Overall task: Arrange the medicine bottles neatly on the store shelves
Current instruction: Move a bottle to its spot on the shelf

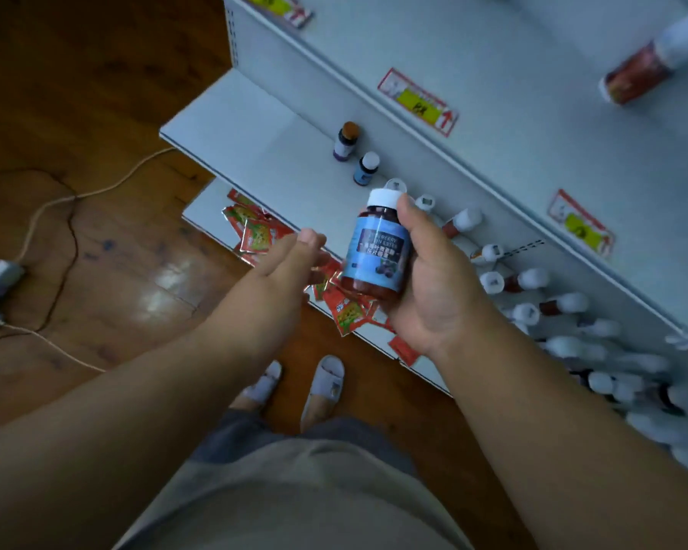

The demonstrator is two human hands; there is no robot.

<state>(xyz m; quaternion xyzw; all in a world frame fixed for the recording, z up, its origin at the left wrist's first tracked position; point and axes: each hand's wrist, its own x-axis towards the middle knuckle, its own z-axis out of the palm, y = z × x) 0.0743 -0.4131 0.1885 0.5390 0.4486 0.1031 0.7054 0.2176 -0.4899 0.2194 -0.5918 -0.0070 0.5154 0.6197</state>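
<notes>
The medicine bottle [376, 248] was in the right hand [433, 279]. It had a blue label, a white cap and dark brown sides. The grip of that hand was wrapped round the bottle, with the thumb on its right side near the cap and the fingers hidden behind it. The bottle was tilted a little, cap end away from the person, and it was up in the air, not on any shelf.

Just to the left of the grip was the left hand [294, 260]. It was flat and loose with the fingers out straight, holding nothing and not touching the bottle.

Beyond the grip, on the white shelf [255, 125], stood two small bottles, one with a brown cap [346, 141] and one with a white cap [366, 168]. To the right of the grip, many white-capped bottles [533, 279] were on the same shelf, close together. Far up and to the right, a red bottle [644, 69] was on a higher shelf.

Under the grip, red packets [255, 232] lay in a messy pile on the lowest shelf. Below the hands were two grey slippers [326, 383] on the brown wood floor [96, 93]. Far to the left, a white cord [52, 204] ran over the floor
</notes>
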